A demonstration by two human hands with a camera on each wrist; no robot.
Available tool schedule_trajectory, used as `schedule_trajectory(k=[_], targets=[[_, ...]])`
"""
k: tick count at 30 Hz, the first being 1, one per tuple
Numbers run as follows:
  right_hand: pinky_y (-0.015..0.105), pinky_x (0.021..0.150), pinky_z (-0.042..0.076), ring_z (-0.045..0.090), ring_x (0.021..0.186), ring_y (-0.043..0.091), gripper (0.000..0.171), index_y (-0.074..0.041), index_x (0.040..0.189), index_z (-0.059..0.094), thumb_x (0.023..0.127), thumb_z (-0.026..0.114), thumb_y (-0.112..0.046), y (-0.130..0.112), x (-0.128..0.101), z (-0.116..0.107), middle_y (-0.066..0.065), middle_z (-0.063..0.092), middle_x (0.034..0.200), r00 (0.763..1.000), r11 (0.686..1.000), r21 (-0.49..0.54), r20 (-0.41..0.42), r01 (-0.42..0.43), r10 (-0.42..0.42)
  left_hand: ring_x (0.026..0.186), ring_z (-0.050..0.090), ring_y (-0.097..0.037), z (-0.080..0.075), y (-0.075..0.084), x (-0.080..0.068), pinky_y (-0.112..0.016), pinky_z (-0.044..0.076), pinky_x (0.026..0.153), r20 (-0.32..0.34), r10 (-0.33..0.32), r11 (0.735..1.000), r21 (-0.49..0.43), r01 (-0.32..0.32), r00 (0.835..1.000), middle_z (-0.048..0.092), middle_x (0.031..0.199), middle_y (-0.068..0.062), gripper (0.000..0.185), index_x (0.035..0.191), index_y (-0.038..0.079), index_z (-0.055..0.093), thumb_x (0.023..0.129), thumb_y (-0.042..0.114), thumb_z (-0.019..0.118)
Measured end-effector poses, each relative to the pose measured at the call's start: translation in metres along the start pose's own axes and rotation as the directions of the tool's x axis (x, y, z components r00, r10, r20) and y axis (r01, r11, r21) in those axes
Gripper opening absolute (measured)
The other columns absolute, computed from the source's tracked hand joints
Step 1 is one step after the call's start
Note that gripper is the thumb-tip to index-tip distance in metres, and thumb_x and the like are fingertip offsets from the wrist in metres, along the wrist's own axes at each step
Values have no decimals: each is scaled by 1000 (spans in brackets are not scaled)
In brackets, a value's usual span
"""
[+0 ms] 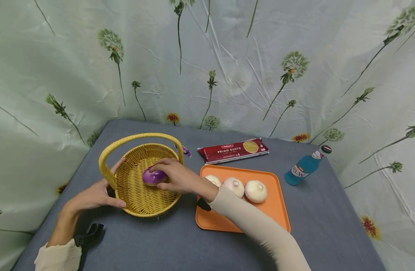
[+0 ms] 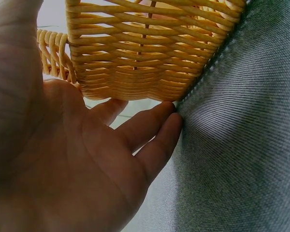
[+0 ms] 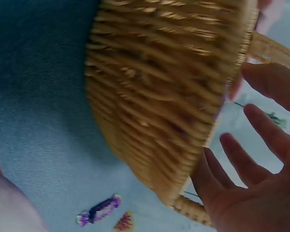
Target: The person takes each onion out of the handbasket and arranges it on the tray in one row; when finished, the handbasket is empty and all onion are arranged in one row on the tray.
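A yellow wicker basket with a hoop handle stands on the grey table. My left hand lies against its left side with the fingers fairly straight, the thumb along the front wall. In the left wrist view the open palm sits beside the basket's base. My right hand reaches over the rim and holds a purple onion inside the basket, fingers on top and thumb at its side. In the right wrist view, the right hand's fingers stretch past the basket wall, which hides the onion.
An orange tray right of the basket carries three white onions. Behind it lies a red spaghetti packet. A blue bottle lies on its side at the right. A purple candy sits behind the basket. Flowered cloth hangs all round.
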State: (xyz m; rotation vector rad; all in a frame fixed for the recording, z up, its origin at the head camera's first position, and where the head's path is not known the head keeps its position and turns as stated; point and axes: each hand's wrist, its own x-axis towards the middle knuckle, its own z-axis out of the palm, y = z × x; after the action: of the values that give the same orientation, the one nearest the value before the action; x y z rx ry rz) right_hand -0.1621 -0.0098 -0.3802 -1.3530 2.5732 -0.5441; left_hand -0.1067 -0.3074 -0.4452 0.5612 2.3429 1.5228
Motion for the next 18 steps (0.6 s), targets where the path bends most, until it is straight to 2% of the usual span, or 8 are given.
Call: schedule_trajectory(k=[1, 4, 6, 8, 12, 14, 18], targets=[[30, 112, 36, 43, 139, 24, 50, -15, 140, 57, 94, 70, -26, 1, 2, 2, 10, 47, 150, 1000, 1000, 9, 7, -8, 7, 142, 15, -49, 0, 0, 0, -5, 29, 96, 1, -1, 1000, 2, 1, 1000, -1, 165, -25, 132, 161, 26, -12, 75, 4, 86], [30, 112, 35, 40, 141, 25, 52, -16, 142, 56, 93, 71, -26, 5, 9, 5, 11, 44, 152, 1000, 1000, 24, 12, -12, 11, 143, 16, -46, 0, -1, -1, -5, 29, 96, 0, -2, 1000, 2, 2, 1000, -1, 165, -25, 131, 161, 27, -12, 75, 4, 85], [31, 113, 33, 39, 141, 25, 53, -16, 142, 55, 92, 71, -26, 7, 12, 6, 12, 43, 152, 1000, 999, 31, 19, -7, 6, 146, 17, -37, -1, -1, -1, -4, 29, 96, 1, 1, 1000, 1, -1, 1000, -1, 165, -25, 131, 161, 28, -11, 76, 4, 85], [32, 114, 31, 38, 141, 22, 54, -16, 143, 55, 92, 72, -26, 8, 15, 7, 12, 45, 150, 1000, 999, 35, 30, -3, 2, 147, 19, -21, 0, -1, 0, -4, 29, 97, 3, 8, 1000, -1, -8, 1000, -1, 165, -25, 131, 161, 27, -11, 75, 4, 85], [33, 115, 29, 36, 143, 19, 55, -17, 143, 54, 92, 72, -27, 9, 18, 8, 10, 45, 149, 998, 999, 43, 58, -23, 20, 137, 21, 10, 0, -4, 1, -4, 28, 97, 3, 23, 1000, -8, -23, 1000, -1, 165, -27, 131, 161, 25, -11, 75, 3, 85], [33, 115, 30, 35, 143, 18, 55, -18, 143, 54, 92, 72, -27, 9, 19, 7, 9, 44, 149, 997, 998, 47, 68, -32, 29, 134, 21, 15, 0, -4, 1, -4, 28, 96, 1, 24, 1000, -10, -24, 1000, -2, 165, -27, 132, 161, 25, -11, 74, 2, 85], [35, 116, 29, 33, 144, 19, 55, -19, 143, 54, 92, 73, -27, 7, 22, 7, 8, 45, 149, 996, 998, 46, 87, -31, 27, 134, 20, 14, -1, -5, 0, -4, 28, 96, -2, 19, 1000, -6, -19, 1000, -3, 165, -26, 132, 161, 27, -10, 74, 2, 86]])
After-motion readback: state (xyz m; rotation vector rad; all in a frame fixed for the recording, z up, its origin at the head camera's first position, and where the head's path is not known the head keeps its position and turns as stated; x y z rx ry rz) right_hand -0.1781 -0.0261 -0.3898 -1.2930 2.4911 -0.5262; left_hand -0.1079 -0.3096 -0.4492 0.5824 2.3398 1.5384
